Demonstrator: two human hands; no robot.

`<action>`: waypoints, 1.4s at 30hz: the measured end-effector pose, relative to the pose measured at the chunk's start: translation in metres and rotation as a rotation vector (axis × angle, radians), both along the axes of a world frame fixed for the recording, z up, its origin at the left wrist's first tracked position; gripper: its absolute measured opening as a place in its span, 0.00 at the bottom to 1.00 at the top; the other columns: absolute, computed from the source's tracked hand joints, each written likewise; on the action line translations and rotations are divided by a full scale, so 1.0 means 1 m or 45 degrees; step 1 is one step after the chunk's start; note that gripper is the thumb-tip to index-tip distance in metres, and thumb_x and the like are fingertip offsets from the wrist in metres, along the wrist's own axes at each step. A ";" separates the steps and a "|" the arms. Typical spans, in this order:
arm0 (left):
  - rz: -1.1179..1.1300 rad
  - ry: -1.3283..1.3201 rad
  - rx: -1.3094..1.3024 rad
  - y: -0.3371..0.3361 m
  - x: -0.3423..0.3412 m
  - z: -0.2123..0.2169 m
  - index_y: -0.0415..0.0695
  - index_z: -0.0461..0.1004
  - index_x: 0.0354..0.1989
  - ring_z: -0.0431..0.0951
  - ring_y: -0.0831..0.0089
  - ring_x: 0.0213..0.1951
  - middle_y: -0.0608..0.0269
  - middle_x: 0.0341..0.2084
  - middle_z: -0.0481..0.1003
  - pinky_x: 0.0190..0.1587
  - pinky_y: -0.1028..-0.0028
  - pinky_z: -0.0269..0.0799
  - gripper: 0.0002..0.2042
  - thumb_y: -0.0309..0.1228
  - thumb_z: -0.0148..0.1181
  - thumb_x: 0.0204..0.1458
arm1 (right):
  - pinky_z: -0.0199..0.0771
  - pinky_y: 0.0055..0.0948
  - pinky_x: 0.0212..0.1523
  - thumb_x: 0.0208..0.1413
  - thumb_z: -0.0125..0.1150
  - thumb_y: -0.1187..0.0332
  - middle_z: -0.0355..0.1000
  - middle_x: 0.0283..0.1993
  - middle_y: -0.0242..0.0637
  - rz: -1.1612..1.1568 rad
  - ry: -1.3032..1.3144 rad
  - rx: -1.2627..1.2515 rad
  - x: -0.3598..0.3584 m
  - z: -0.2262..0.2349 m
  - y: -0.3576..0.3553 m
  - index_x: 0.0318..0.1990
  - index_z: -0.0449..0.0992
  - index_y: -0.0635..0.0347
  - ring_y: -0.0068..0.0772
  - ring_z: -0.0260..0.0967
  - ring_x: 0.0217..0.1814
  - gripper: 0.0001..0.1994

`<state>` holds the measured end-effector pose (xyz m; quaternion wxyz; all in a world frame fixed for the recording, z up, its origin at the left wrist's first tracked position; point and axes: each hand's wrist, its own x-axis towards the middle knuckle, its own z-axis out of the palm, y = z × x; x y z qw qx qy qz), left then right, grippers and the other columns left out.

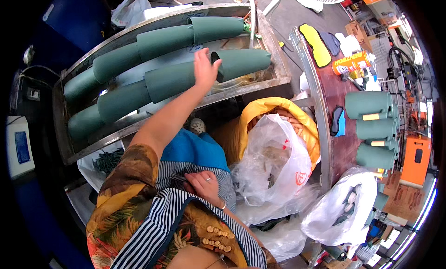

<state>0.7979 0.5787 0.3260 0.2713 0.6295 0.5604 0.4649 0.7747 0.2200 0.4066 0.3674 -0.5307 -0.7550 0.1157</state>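
Two rows of dark green curved sheets, rolled like open tubes, lie end to end in a metal-edged tray. My left hand [206, 70] reaches over the near row, fingers stretched up and thumb apart, by the gap between a middle green roll [171, 78] and the right-hand green roll [246, 63]. Whether its palm touches the middle roll is hard to see. In the far row lies another green roll [216, 29]. My right hand [205, 184], with a ring on it, rests loosely on the striped apron [225, 185] over my lap, holding nothing visible.
The tray's metal rim [241, 87] runs in front of me. Right of my knees stand a yellow sack [267, 104] of brownish pieces and clear plastic bags [265, 176]. A dark red bench [335, 83] at right carries an orange spray can [351, 63] and green rolls [368, 105].
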 end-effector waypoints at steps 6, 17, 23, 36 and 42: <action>-0.676 1.578 0.164 -0.001 -0.050 0.018 0.55 0.72 0.52 0.55 0.54 0.65 0.59 0.60 0.61 0.61 0.49 0.57 0.33 0.42 0.75 0.32 | 0.67 0.29 0.40 0.43 0.65 0.71 0.72 0.34 0.31 0.059 0.012 -0.013 -0.005 0.003 -0.004 0.41 0.74 0.59 0.30 0.69 0.35 0.15; -0.356 1.041 0.282 -0.018 -0.130 0.196 0.47 0.72 0.36 0.73 0.51 0.48 0.58 0.58 0.64 0.48 0.58 0.72 0.25 0.48 0.72 0.33 | 0.64 0.31 0.35 0.47 0.62 0.74 0.69 0.29 0.31 -0.052 -0.003 0.022 -0.024 0.015 -0.007 0.33 0.74 0.58 0.32 0.66 0.31 0.05; -0.023 0.742 0.232 -0.103 -0.147 0.182 0.45 0.73 0.37 0.68 0.48 0.54 0.52 0.59 0.63 0.56 0.55 0.66 0.25 0.48 0.72 0.34 | 0.67 0.38 0.47 0.50 0.60 0.72 0.73 0.38 0.41 -0.130 0.096 -0.045 -0.035 0.019 -0.005 0.40 0.75 0.61 0.45 0.70 0.42 0.09; -0.249 -0.063 0.670 -0.212 -0.231 0.161 0.42 0.67 0.54 0.67 0.51 0.58 0.49 0.58 0.65 0.58 0.58 0.64 0.23 0.26 0.55 0.46 | 0.61 0.43 0.58 0.65 0.44 0.55 0.71 0.53 0.46 -0.156 -0.564 0.147 -0.017 0.094 0.176 0.57 0.70 0.59 0.50 0.66 0.56 0.22; 1.129 0.073 0.236 -0.333 -0.519 0.058 0.39 0.72 0.45 0.70 0.54 0.50 0.51 0.47 0.71 0.55 0.60 0.63 0.16 0.25 0.55 0.45 | 0.63 0.44 0.54 0.62 0.49 0.59 0.72 0.48 0.46 -0.260 -0.635 0.288 -0.009 0.083 0.160 0.55 0.72 0.58 0.51 0.66 0.52 0.19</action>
